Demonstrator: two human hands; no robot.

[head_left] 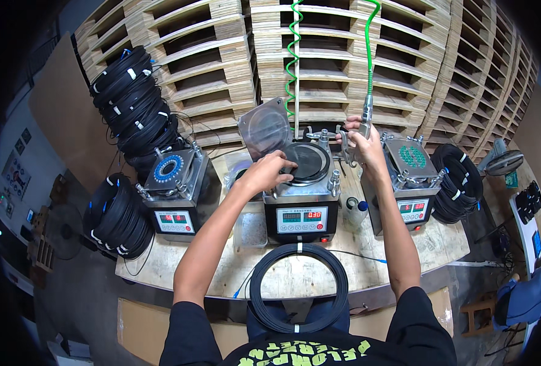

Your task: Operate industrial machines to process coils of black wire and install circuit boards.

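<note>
My left hand is at the left edge of a black round pad on the middle polishing machine, its fingers bent over the rim. The pad's edge is partly hidden by the fingertips. My right hand is closed round a metal air blow gun, raised above the machine's right rear corner. A green coiled air hose runs up from the gun. Behind my left hand, a clear square cover stands tilted up.
Two similar machines stand at left and right, each with a fixture plate of connectors. A coiled black cable overhangs the table's front edge. Cable stacks rise at left. A bottle and clear tub flank the middle machine.
</note>
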